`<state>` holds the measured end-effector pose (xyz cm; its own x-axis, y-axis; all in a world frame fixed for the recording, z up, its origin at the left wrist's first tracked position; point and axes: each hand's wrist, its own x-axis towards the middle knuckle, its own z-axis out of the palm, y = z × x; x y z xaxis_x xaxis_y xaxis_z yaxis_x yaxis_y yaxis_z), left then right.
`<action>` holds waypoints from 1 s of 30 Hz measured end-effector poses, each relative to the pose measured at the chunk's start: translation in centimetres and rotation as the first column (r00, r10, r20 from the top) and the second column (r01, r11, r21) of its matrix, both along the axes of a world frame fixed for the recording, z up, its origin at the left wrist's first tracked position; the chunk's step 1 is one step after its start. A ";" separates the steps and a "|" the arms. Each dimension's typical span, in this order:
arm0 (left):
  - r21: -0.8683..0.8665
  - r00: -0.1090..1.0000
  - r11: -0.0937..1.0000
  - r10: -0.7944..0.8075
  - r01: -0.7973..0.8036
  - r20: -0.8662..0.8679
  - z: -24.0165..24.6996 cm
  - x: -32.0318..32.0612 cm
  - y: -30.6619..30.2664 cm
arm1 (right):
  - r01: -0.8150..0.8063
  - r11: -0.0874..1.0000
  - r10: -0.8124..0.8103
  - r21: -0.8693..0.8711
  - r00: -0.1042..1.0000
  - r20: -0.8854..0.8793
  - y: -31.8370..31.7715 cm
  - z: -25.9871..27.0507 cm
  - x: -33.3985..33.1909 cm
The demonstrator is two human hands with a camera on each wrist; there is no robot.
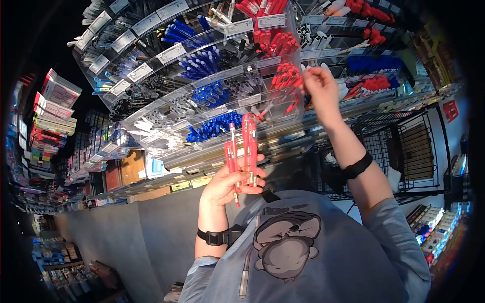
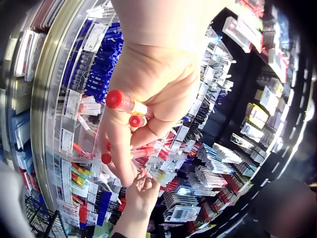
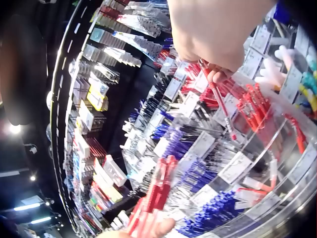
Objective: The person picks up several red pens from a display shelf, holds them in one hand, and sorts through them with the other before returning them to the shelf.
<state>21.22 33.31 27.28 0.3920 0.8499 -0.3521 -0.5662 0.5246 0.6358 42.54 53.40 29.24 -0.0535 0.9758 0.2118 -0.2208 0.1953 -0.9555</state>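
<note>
While the left hand (image 1: 220, 184) grips several red pens (image 1: 249, 144) in front of blue pens (image 1: 211, 127) in the clear display rack (image 1: 288, 115), the right hand (image 1: 322, 93) pinches a single red pen (image 3: 221, 100) near the stocked red refills-row pens (image 1: 287, 76). Farther right is a black wire cart (image 1: 418, 145).

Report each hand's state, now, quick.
Left hand: closed, holding several slender red plastic pens.
Right hand: closed, pinching a single slim red pen between its fingers.
</note>
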 end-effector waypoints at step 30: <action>0.051 0.991 0.993 -0.107 0.103 0.085 1.2 2.5 2.0 | -0.643 0.728 0.150 0.238 0.488 0.860 -6.7 3.6 -4.4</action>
<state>23.70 35.31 28.49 0.5078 0.8168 -0.2738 -0.5640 0.5555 0.6110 38.15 46.75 32.84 -0.7786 0.5606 0.2821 0.3303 0.7483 -0.5753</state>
